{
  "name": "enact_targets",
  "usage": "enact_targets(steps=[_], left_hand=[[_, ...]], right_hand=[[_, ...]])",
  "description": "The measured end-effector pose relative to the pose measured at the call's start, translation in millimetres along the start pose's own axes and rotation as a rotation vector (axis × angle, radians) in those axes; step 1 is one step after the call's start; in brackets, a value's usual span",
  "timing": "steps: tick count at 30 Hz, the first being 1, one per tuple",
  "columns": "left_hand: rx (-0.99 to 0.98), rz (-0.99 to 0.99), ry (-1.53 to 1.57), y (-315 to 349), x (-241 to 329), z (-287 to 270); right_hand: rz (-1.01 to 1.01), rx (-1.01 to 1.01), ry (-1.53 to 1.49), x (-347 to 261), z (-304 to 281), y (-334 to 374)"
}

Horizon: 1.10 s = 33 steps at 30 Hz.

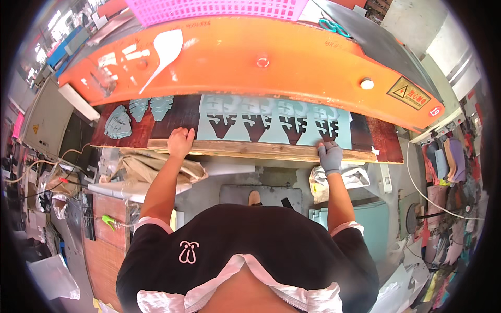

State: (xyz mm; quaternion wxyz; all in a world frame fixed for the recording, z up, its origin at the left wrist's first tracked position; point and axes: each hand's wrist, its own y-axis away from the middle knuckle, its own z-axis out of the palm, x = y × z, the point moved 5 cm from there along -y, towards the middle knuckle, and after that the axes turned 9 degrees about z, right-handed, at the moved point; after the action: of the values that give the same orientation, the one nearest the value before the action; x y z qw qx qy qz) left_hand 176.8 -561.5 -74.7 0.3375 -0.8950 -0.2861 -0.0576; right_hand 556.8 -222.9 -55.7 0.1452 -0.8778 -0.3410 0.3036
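A pale blue-green sheet [271, 136] with several cut-out shapes lies on the dark bed of a press, under its orange head [250, 62]. My bare left hand [180, 142] rests on the wooden front edge [250, 150], fingers curled at the sheet's left corner. My gloved right hand [330, 155] pinches the sheet's lower right corner. Several cut blue-green pieces [136, 113] lie on the bed to the left.
A pink plastic basket [219, 9] sits on top of the press. A white cut shape [166, 49] lies on the orange head. Bags and paper [151, 169] sit below the bed. More blue-green sheets [373, 219] are stacked at lower right.
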Motion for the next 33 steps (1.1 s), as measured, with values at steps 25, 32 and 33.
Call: enact_targets(steps=[25,32,33], left_hand=[[-0.091,-0.109,0.091,263.3,73.6,-125.9],[-0.155,-0.803,0.936,301.2,100.5,-118.5],[-0.139,-0.883,1.037,304.3,105.1,-125.5]], right_hand=[[0.74,0.036,0.099,72.3,-138.8,218.6],[0.755,-0.171,-0.118,135.8,-137.7,242.0],[0.739,-0.18,-0.206,137.5,-143.6,241.1]])
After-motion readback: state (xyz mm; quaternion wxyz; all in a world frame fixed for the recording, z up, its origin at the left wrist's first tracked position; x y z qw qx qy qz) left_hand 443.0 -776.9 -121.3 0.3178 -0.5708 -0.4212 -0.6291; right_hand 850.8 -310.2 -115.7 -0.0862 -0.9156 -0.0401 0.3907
